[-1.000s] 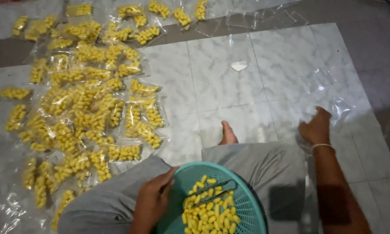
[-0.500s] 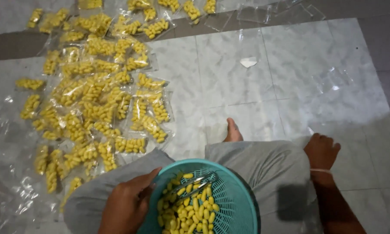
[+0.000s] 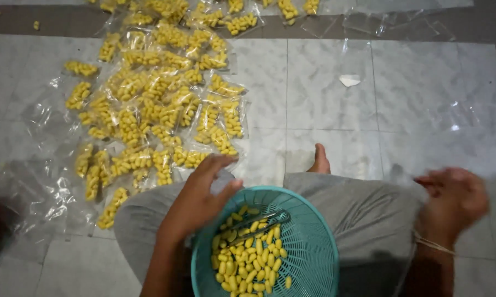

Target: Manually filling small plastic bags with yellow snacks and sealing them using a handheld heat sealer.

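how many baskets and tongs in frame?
1 each. The teal perforated plastic basket sits on the person's lap, part-filled with yellow snack pieces. The metal tongs lie inside it on the pieces, beside the left hand. More could lie outside the frame.

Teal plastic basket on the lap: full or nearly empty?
Partly full: yellow oblong snack pieces cover only the left side of the teal plastic basket; metal tongs lie on top.

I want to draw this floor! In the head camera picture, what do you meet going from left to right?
Pile of small clear bags of yellow pieces → left hand → teal basket with tongs → bare foot → white scrap → right hand, blurred.
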